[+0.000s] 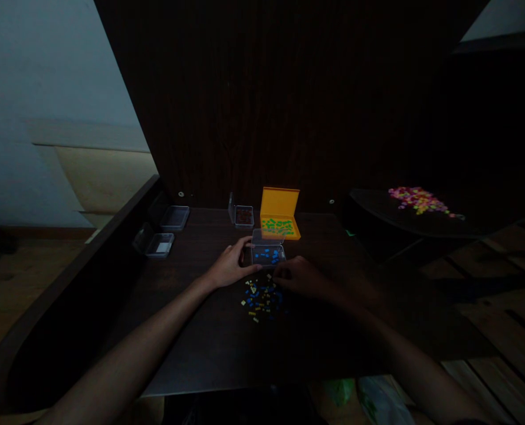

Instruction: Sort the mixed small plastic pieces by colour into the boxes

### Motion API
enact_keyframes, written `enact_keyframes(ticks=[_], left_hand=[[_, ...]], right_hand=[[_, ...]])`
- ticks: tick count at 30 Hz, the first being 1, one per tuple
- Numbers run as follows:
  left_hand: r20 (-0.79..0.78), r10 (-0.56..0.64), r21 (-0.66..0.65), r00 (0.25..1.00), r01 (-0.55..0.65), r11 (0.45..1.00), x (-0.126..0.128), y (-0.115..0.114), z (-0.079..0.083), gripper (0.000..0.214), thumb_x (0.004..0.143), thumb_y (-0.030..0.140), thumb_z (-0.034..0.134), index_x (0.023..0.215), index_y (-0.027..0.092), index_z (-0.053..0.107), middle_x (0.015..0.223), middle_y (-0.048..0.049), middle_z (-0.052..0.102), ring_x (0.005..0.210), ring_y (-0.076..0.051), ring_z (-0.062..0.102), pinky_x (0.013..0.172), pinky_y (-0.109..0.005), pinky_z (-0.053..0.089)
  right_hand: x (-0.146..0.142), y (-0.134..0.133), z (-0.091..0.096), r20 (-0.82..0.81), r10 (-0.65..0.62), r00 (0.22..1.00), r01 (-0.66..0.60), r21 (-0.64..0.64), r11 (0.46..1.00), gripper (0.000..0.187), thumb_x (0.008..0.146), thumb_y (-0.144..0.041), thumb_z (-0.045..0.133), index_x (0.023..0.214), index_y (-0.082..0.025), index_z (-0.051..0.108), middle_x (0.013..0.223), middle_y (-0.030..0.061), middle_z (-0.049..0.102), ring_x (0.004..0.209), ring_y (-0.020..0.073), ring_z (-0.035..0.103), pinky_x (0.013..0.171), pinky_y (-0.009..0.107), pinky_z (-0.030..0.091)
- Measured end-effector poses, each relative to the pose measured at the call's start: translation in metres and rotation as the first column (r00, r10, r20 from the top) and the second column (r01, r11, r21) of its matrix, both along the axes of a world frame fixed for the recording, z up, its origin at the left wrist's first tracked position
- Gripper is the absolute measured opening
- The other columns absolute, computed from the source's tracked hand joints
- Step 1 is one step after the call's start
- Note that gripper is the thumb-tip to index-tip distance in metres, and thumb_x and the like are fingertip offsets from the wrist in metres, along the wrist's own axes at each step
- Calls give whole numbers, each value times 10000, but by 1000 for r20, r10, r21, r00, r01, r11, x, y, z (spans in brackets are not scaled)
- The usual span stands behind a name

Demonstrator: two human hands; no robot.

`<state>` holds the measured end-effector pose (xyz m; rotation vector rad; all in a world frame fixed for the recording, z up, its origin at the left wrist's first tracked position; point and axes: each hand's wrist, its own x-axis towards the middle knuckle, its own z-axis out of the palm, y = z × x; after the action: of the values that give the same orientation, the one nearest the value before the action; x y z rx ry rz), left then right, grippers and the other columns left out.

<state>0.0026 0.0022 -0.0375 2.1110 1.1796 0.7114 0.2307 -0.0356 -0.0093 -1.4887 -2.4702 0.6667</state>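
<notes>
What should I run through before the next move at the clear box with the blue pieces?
1. Clear box open: ok, its lid is raised on the far side.
2. Left hand at the box: ok, thumb and fingers spread about its left side; firmness of grip, cannot tell.
3. Right hand holding a piece: cannot tell; its fingertips are in shadow near the box's near right corner.
4. Loose pieces separated by colour: not ok, blue and yellow lie mixed.
5. Orange box open: ok, with green pieces inside.
6. Lighting: not ok, dim.
</notes>
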Motion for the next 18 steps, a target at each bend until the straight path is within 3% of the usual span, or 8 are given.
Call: enact_keyframes(ticks=[6, 13, 18], left_hand=[[21, -7, -9, 1000, 7, 1000, 0, 1, -1, 768, 732, 507, 676, 1360, 215, 343, 1194, -93, 613, 798, -186, 574, 805, -361, 473], [31, -5, -12, 1000, 6, 1000, 0, 1, -1, 767, 731, 517, 673, 1359, 210, 355, 1137, -85, 630, 790, -188, 572, 803, -367, 473], [38, -11, -11, 999, 12, 1000, 1, 0, 0, 762, 730, 502, 680, 1355, 206, 361, 1136, -83, 626, 800, -191, 583, 789, -356, 476]], right_hand=[[1, 2, 1, -153, 1, 988, -27, -168, 985, 107, 771, -212, 622, 790, -134, 692, 611, 2, 656, 521, 107, 573, 516, 200, 394], [-1, 23, 17, -191, -51, 980, 40, -62, 997, 157, 802, -278, 588, 834, -149, 671, 572, -31, 584, 506, 93, 494, 490, 199, 319], [-16, 46, 17, -77, -61, 995, 63, 21, 998, 118, 782, -212, 589, 822, -147, 679, 605, -29, 582, 525, 83, 464, 516, 200, 300]])
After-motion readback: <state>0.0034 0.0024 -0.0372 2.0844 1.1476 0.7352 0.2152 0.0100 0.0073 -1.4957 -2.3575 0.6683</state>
